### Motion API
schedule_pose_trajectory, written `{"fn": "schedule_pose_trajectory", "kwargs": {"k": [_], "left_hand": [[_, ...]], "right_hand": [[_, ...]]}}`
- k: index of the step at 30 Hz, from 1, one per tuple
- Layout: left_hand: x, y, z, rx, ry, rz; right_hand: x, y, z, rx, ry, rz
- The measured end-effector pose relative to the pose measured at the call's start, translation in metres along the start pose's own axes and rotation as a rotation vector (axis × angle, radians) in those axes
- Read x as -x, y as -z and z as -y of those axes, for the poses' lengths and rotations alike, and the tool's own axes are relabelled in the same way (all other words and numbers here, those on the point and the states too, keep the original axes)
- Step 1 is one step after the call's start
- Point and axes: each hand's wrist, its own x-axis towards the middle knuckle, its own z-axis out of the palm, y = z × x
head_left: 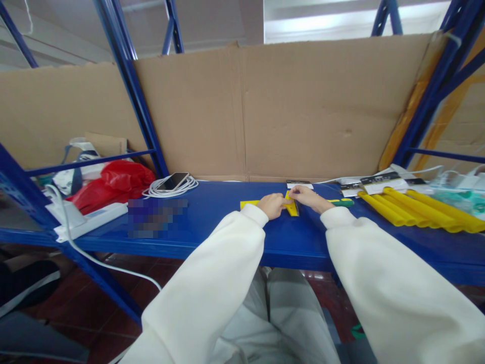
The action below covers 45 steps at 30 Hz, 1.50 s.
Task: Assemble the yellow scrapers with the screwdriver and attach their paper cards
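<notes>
Near the middle of the blue shelf, my left hand is closed around a yellow tool with a flat, flared head. A yellow length sticks out to the left behind that hand and looks like the tool's handle. My right hand has its fingers pinched together at the upper edge of the head; whatever lies between the fingertips is too small to make out. Just right of the right wrist lies a green and yellow handled tool, partly covered by the sleeve. A black and white card lies behind my hands.
Several yellow tubes lie on the right, with black and white cards behind them. To the left are a phone on a coiled white cable, a white power strip and a red bag. Cardboard walls the back.
</notes>
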Motion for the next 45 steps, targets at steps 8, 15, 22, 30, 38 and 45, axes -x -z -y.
{"fn": "schedule_pose_trajectory", "kwargs": {"k": [8, 15, 22, 30, 38, 45], "left_hand": [[0.001, 0.002, -0.001, -0.010, 0.000, 0.004], [0.002, 0.005, -0.005, -0.063, -0.015, 0.012], [0.000, 0.004, -0.003, -0.004, -0.018, -0.034], [-0.003, 0.003, 0.006, 0.071, 0.038, -0.103], [-0.007, -0.001, 0.012, 0.064, 0.063, -0.143], [-0.008, -0.004, 0.014, 0.114, 0.058, -0.200]], "right_hand": [[0.004, 0.001, 0.005, -0.038, -0.020, -0.003], [0.001, 0.004, -0.001, -0.164, 0.010, 0.035], [0.004, 0.006, -0.001, -0.311, -0.053, 0.007], [0.010, 0.009, 0.010, -0.510, -0.191, 0.057], [0.017, 0.013, 0.014, -0.557, -0.229, 0.318], [0.020, 0.012, 0.018, -0.612, -0.224, 0.327]]}}
